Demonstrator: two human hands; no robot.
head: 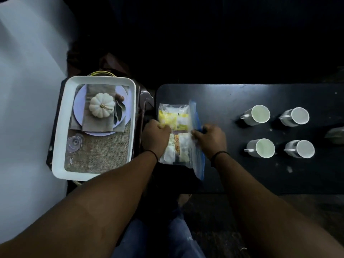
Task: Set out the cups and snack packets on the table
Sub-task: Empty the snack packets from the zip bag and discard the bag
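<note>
Fingers of my left hand (155,135) pinch a yellow snack packet (167,118) inside the clear zip bag (178,135), while my right hand (210,139) grips the bag's blue-edged mouth at the dark table's (242,174) left end. Four white cups (260,115) stand upright in a square, well apart to the right.

I count 4 cups (260,115) on worktop (242,175), 1 clear zip bag (186,135) w/ several snack pkts, 1 tray (61,127).
</note>
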